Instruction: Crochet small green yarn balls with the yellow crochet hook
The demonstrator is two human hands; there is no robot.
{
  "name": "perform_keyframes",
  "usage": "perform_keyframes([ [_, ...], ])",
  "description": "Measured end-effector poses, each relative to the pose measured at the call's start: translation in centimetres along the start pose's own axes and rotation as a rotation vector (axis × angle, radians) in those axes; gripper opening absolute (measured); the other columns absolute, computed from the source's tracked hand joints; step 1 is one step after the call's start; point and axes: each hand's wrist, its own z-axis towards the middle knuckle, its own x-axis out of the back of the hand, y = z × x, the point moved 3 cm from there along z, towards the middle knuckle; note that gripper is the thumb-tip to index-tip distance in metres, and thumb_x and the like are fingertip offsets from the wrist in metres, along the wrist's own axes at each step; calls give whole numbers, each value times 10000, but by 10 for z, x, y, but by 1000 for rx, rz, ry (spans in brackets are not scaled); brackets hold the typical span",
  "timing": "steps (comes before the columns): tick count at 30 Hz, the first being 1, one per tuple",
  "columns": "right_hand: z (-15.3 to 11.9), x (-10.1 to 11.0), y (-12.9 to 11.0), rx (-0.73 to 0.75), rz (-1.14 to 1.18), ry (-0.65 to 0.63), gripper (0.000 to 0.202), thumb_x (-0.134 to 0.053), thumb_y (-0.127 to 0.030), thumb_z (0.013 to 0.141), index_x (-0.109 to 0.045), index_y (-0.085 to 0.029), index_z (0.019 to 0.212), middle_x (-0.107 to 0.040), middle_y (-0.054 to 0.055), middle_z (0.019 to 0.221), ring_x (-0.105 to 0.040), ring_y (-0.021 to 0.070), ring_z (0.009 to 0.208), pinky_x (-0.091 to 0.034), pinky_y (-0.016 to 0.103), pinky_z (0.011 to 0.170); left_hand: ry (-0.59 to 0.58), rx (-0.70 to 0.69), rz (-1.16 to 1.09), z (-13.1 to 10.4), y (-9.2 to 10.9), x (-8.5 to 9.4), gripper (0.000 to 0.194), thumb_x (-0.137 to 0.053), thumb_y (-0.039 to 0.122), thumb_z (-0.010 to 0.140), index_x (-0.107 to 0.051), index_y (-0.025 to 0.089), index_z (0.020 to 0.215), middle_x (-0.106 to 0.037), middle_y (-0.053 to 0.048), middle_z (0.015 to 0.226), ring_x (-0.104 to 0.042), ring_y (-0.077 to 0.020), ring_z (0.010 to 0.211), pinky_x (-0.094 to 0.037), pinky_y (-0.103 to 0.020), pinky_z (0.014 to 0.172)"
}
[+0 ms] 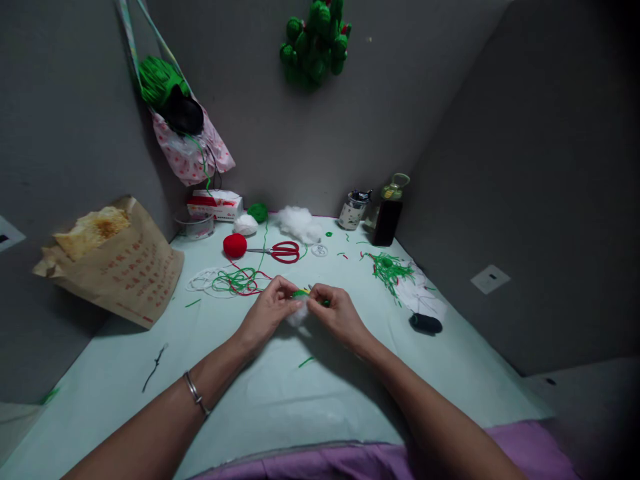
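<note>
Between my hands, just above the table's middle, is a small green crochet piece, mostly covered by fingers. A tuft of white stuffing hangs beneath it. My left hand, with a silver bangle on its wrist, is closed and pinches the piece from the left. From the right, my right hand is closed with its fingertips on the piece and the stuffing. Something thin with a yellow part shows near the right fingers, too small to name. Red-handled scissors lie beyond my hands, beside a red yarn ball.
Tangled yarn lies left of my hands, and a white stuffing pile behind. Green yarn scraps and a dark roll are at right. A paper bag stands left; a bottle, phone and jar stand at back right.
</note>
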Motion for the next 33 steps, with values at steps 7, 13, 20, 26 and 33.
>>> perform_keyframes([
  [7,-9,-7,-14,76,-21,-90,110,-529,-251,826,-523,-206,726,-487,-44,653,-414,129,633,-319,250,603,176,-100,108,2,-7,0,266,-757,227,706,-536,222,855,-584,50,773,-547,-127,703,-413,-243,658],
  [13,-8,-13,-10,51,-54,-1,115,-539,-238,790,-493,-212,688,-410,-58,619,-354,118,599,-277,252,585,185,-69,120,2,-5,-3,215,-705,224,744,-514,225,843,-521,86,634,-500,-119,569,-375,-238,558],
  [20,-5,-8,-2,-25,-40,29,201,-528,-252,804,-522,-197,612,-518,-47,574,-403,100,548,-299,235,547,60,-23,23,-5,1,-6,297,-663,480,881,-544,209,855,-574,45,729,-559,-120,625,-446,-240,606],
  [26,-2,-3,3,-24,-51,19,219,-546,-276,818,-500,-203,617,-470,-54,564,-394,106,550,-289,237,538,1,6,11,-2,-5,-2,381,-823,430,748,-567,205,919,-615,27,773,-598,-131,649,-449,-246,620],
  [33,-11,-8,-12,84,-92,-79,95,-527,-220,840,-557,-213,749,-547,-33,658,-458,141,628,-342,262,636,177,-130,153,0,-5,-1,234,-764,228,708,-554,223,811,-561,38,780,-533,-152,758,-425,-266,718],
])
